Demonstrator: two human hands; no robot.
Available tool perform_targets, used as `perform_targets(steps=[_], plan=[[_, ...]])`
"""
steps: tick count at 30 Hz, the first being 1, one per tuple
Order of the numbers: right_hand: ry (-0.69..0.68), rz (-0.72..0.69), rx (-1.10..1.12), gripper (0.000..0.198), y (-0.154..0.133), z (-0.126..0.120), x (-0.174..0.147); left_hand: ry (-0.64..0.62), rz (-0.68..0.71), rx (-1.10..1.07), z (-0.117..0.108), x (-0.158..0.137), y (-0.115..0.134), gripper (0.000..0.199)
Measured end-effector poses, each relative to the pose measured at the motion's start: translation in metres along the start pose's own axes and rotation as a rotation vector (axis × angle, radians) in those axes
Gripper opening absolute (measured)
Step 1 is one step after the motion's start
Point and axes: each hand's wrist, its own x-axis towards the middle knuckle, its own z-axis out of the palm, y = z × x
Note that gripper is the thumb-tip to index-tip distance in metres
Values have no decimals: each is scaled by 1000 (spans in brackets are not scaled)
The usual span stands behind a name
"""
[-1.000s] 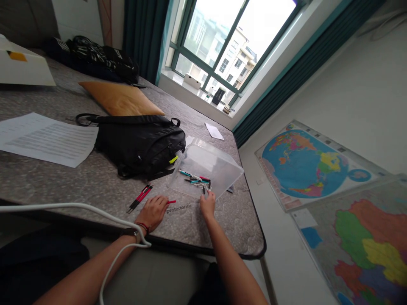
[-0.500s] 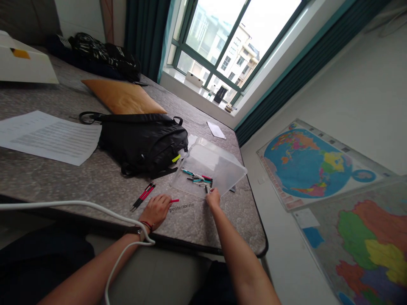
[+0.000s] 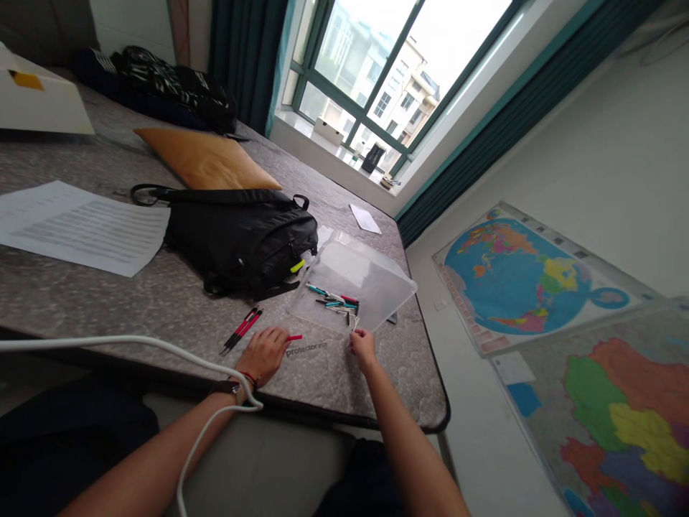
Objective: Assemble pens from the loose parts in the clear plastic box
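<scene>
My left hand (image 3: pixel 266 355) lies low over the grey mattress (image 3: pixel 317 380), its fingers closed around a red pen (image 3: pixel 295 337) whose end sticks out to the right. Left of it, two red-and-black pens (image 3: pixel 242 332) lie side by side. At the near edge of a clear plastic box (image 3: pixel 371 276), my right hand (image 3: pixel 364 346) has thumb and fingers pinched on a thin white pen (image 3: pixel 354 324), partly covered by the fingers. A loose pile of mixed pens (image 3: pixel 336 300), teal, black, white and red, lies in the box, which appears to rest on its side.
A black backpack (image 3: pixel 242 240) lies left of the box, with a brown envelope (image 3: pixel 209 159) behind it and a printed sheet (image 3: pixel 86 228) farther left. A white cable (image 3: pixel 145 343) crosses in front of my left wrist. Wall maps (image 3: pixel 527 269) hang at the right.
My right hand has drawn back slightly toward me from the pile, with the thin white pen between its fingers. My left hand stays in place on the red pen.
</scene>
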Motion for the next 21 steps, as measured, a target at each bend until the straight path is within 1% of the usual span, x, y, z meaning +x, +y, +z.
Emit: perform_targets(steps=[4,7,11,15,18,21], plan=[[-53,14,162,44,7,-6,-14,4,-3,-11,0,0,0,28],[-130,-36,229,46,15,-5,-21,2,-7,-15,0,0,0,27],[-237,-141,103,39,21,0,-24,-3,-20,8,1,0,0,25],[-347,-239,-91,24,16,3,-25,5,-12,-2,2,0,0,25],[-384,-302,-267,23,7,3,-29,9,-16,-3,1,1,0,25],[-375,-376,-420,26,-1,3,-35,3,-22,10,1,1,1,25]])
